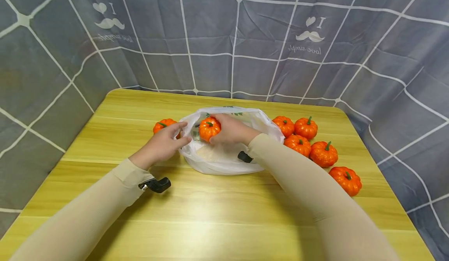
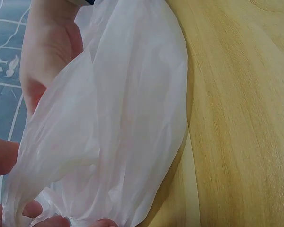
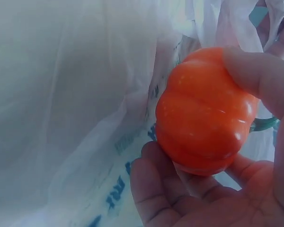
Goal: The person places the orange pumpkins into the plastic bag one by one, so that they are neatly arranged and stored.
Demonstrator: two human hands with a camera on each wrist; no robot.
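A small orange pumpkin (image 1: 209,128) with a green stem is in my right hand (image 1: 229,129), over the mouth of a white plastic bag (image 1: 224,167). In the right wrist view, the thumb lies along the top of the pumpkin (image 3: 206,111) and the fingers curl beneath it. My left hand (image 1: 164,142) grips the bag's left rim; the left wrist view shows its fingertips (image 2: 52,221) at the gathered plastic (image 2: 118,113). Green print shows on the bag's far side. Another pumpkin (image 1: 164,124) sits behind the left hand, partly covered by it.
Several more pumpkins (image 1: 323,154) stand on the wooden table (image 1: 196,222) to the right of the bag, near my right forearm. A grey curtain (image 1: 210,27) with white lines hangs behind the table and along its sides.
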